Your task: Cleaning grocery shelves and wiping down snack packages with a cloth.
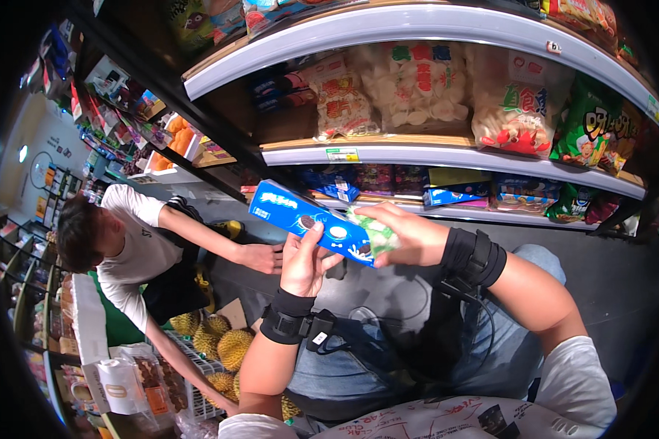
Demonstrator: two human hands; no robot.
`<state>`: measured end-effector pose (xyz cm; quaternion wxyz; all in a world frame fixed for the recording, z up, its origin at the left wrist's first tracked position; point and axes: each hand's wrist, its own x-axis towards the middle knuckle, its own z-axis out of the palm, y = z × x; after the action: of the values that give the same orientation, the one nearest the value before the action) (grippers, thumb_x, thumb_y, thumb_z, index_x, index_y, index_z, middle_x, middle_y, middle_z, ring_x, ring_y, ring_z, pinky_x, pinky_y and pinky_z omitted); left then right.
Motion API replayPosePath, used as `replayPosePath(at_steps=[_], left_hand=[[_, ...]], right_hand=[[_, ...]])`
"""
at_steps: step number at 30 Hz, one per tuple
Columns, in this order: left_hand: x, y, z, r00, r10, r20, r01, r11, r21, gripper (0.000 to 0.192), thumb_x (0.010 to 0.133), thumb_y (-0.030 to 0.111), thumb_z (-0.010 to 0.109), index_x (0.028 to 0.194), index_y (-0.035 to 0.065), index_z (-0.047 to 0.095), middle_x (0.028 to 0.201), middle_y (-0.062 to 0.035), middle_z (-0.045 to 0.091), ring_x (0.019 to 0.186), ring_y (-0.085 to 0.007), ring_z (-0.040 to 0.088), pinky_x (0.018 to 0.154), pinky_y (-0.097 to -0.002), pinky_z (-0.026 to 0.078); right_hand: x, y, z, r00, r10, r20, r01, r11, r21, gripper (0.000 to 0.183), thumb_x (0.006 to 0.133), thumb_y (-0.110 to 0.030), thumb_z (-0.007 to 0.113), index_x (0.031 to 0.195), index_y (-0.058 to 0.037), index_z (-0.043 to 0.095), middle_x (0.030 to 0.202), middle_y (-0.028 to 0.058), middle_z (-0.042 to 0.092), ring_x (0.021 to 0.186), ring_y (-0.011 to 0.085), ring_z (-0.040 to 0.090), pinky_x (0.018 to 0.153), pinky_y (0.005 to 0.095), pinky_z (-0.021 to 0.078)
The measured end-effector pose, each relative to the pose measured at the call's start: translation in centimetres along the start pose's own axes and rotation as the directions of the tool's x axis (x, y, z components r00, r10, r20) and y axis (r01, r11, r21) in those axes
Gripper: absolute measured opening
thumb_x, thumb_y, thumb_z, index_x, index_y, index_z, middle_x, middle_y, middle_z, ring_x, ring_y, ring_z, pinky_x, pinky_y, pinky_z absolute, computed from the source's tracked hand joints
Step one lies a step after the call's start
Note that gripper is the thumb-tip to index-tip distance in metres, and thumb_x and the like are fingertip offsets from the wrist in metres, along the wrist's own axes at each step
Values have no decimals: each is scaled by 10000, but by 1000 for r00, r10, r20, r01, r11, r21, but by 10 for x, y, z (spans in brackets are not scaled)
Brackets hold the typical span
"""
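Observation:
My left hand point(303, 266) holds a long blue cardboard box of sandwich cookies point(307, 218) from below, its thumb on the printed face. The box slants down to the right in front of the shelves. At its lower right end, my right hand point(414, 233) grips a crinkled green and white packet point(378, 230). The right fingertips also reach the end of the box; whether they press on it I cannot tell. Both wrists wear black bands with small devices.
Shelves with a pale front rail point(450, 156) carry bagged snacks point(417, 82) and a green snack bag point(590, 123). Another blue box point(456, 193) sits lower down. At left, a person point(137, 236) leans with one arm towards durians point(233, 348) in a white basket.

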<state>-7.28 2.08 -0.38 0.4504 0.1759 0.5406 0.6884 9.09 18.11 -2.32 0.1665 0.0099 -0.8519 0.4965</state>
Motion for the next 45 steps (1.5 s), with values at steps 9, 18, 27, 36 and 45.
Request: replayPosePath(at_steps=[9, 18, 27, 36, 45], left_hand=[[7, 10, 3, 999, 15, 32, 3, 868, -496, 492, 913, 416, 546, 1183, 9, 484, 1103, -152, 614, 951, -249, 640, 784, -390, 582], [16, 8, 15, 985, -65, 158, 146, 800, -582, 491, 916, 330, 550, 1238, -24, 440, 1182, -201, 564, 1070, -332, 585, 823, -412, 572], [16, 11, 31, 975, 13, 221, 137, 749, -648, 523, 948, 418, 433, 1315, 44, 421, 1269, -130, 535, 1043, -352, 591, 778, -446, 576], [26, 20, 38, 965, 61, 256, 152, 664, -732, 494, 940, 375, 478, 1286, 27, 429, 1254, -170, 532, 1071, -339, 574, 800, -444, 570], [33, 15, 25, 962, 113, 247, 93, 719, -689, 473, 932, 351, 510, 1251, 7, 448, 1237, -165, 543, 1104, -299, 565, 890, -450, 527]], right_hand=[[-1, -29, -9, 696, -308, -648, 195, 951, -242, 417, 720, -37, 696, 1126, -69, 604, 1045, 120, 584, 881, 277, 589, 781, 342, 493], [-11, -29, -12, 755, -485, -441, 130, 770, -625, 526, 633, -22, 633, 1147, -131, 617, 1057, 56, 608, 741, 241, 562, 647, 315, 499], [-17, -48, -40, 696, -576, -429, 138, 693, -707, 559, 623, 1, 628, 1169, -121, 608, 1104, 56, 595, 740, 229, 565, 632, 294, 505], [-15, -24, -50, 744, -499, -445, 71, 720, -690, 531, 623, 31, 608, 1139, -93, 625, 1096, 63, 608, 717, 266, 545, 641, 329, 493], [1, -36, -40, 739, -577, -347, 153, 647, -747, 503, 664, -41, 615, 1155, -149, 625, 1101, 15, 608, 690, 194, 521, 589, 276, 485]])
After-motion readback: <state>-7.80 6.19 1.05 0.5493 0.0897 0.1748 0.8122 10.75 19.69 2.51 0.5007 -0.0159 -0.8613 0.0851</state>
